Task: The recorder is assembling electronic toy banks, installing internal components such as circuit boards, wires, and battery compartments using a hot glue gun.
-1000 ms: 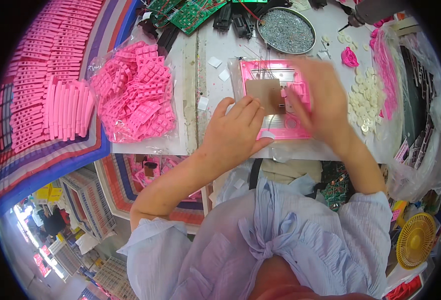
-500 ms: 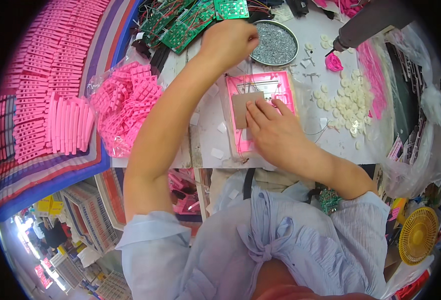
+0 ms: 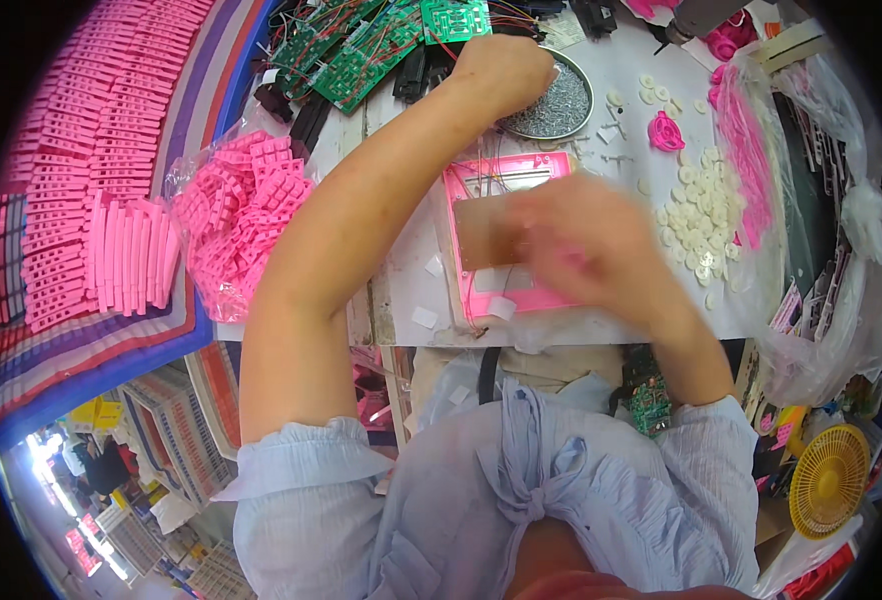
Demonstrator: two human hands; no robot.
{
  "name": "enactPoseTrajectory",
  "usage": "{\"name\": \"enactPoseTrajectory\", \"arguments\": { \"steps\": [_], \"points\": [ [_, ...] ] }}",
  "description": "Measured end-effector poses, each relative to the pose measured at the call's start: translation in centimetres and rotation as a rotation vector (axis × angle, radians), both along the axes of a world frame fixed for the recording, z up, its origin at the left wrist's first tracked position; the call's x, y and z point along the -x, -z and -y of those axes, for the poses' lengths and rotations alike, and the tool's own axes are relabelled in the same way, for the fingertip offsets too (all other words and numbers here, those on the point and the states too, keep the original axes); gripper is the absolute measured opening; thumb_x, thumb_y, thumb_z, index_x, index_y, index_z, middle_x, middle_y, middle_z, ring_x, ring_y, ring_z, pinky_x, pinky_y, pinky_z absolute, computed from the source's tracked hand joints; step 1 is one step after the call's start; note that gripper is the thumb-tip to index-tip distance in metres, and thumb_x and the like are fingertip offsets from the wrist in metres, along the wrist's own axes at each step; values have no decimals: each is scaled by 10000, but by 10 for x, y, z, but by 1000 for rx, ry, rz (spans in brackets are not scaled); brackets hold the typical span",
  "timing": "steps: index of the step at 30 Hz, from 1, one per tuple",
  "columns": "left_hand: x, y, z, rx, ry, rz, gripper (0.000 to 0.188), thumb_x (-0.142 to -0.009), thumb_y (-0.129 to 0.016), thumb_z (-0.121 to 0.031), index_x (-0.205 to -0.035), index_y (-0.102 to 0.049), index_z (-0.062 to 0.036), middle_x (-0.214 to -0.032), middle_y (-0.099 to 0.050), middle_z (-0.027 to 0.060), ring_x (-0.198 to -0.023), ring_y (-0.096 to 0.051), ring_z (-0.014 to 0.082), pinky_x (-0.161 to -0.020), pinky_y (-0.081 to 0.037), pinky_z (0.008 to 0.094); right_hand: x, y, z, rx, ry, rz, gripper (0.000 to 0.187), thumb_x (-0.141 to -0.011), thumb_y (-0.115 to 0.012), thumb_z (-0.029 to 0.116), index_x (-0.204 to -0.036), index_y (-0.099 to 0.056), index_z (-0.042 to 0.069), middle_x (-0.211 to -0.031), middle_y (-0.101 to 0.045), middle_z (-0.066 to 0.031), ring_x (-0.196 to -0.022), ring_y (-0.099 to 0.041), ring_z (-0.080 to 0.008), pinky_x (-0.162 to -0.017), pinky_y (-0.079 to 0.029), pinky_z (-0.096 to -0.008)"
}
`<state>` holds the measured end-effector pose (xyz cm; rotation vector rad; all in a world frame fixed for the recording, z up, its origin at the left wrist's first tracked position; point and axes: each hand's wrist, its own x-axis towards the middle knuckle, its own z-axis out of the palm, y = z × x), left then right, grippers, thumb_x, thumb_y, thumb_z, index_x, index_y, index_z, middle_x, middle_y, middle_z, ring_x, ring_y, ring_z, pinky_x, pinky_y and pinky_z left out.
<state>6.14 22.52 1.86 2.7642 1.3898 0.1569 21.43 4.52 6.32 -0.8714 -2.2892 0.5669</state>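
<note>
My left hand (image 3: 506,75) reaches over the left rim of a round tin of small silver screws (image 3: 558,105). Its fingers are curled and closed, and their tips are hidden, so what they pinch cannot be seen. My right hand (image 3: 596,240) is smeared by motion above a pink plastic frame (image 3: 453,240) that lies near the table's front edge. A flat grey-brown card-like piece (image 3: 483,232) sits on the frame, beside the right fingers. Thin wires run across the frame's upper part.
Green circuit boards (image 3: 371,60) with wires lie behind my left hand. A bag of pink keypad pieces (image 3: 246,200) is at left, near stacked pink parts (image 3: 111,130). White discs (image 3: 706,210) and a pink cord bundle (image 3: 665,131) lie right. A dark powered tool (image 3: 696,20) hangs above.
My left hand has moved right, onto the screw tin. The right hand has lifted off the card piece and shifted right. The dark tool has swung up and away.
</note>
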Motion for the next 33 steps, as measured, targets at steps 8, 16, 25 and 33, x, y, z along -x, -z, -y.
{"name": "enactPoseTrajectory", "arguments": {
  "steps": [8, 16, 25, 33],
  "points": [
    [41, -56, 82, 27, 22, 616, 178, -865, -658, -240, -841, -696, -68, -851, -687, 129, -802, -666, 340, -710, -527, 456, -91, -58, -171, 143, 420, -763, 434, -931, -628, 101, -1334, -517, -13, -962, -700, -122, -862, -677, -181, -764, -531, -331],
    [57, -18, 212, 184, 22, 777, 132, -807, -772, -109, -892, -695, -44, -804, -675, 87, -663, -637, 237, -596, -507, 309, -56, -61, -100, 327, -384, -532, 479, -940, -653, 217, -1331, -479, 2, -835, -631, -81, -827, -645, -200, -878, -533, -433],
    [57, 13, 242, 8, 83, 1089, 213, -759, -817, -90, -933, -697, -69, -831, -701, 63, -698, -678, 232, -577, -508, 333, 25, -49, 24, 606, -298, -1166, 290, -922, -672, 206, -1103, -451, 157, -536, -460, 61, -453, -456, -93, -501, -440, -282],
    [54, 19, 244, -28, 102, 1202, 252, -709, -853, -79, -892, -679, -76, -797, -684, 60, -669, -655, 220, -554, -474, 318, 34, -52, 30, 664, -258, -1171, 298, -907, -683, 193, -1063, -433, 144, -537, -451, 35, -461, -461, -116, -527, -464, -305]
  ]
}}
